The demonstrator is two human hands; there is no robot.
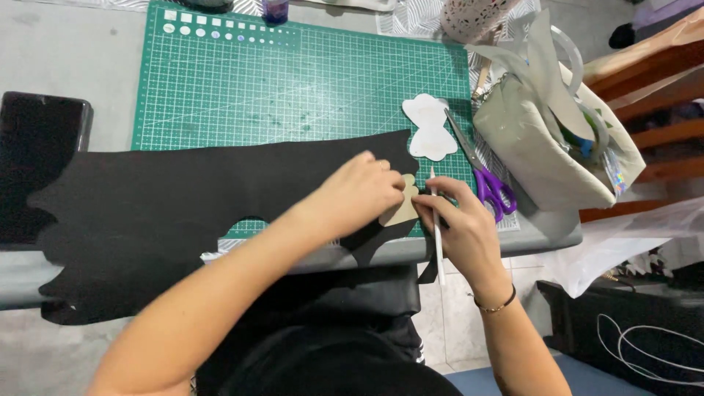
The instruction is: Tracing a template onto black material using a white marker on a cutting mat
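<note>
Carefully, the right hand (460, 224) grips a thin white pencil (437, 227) against the tan template (404, 207), which the left hand (364, 192) presses flat onto black sheet (169, 198); firm pressure should prevent slipping. Beyond lie purple scissors (490, 187) and a white cutout (429, 126) on the green mat (293, 81).

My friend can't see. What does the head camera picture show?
A left hand presses a small tan shape onto black sheet material, while the right hand holds a white pencil beside it. Purple scissors and a white cutout lie on the green cutting mat.
</note>
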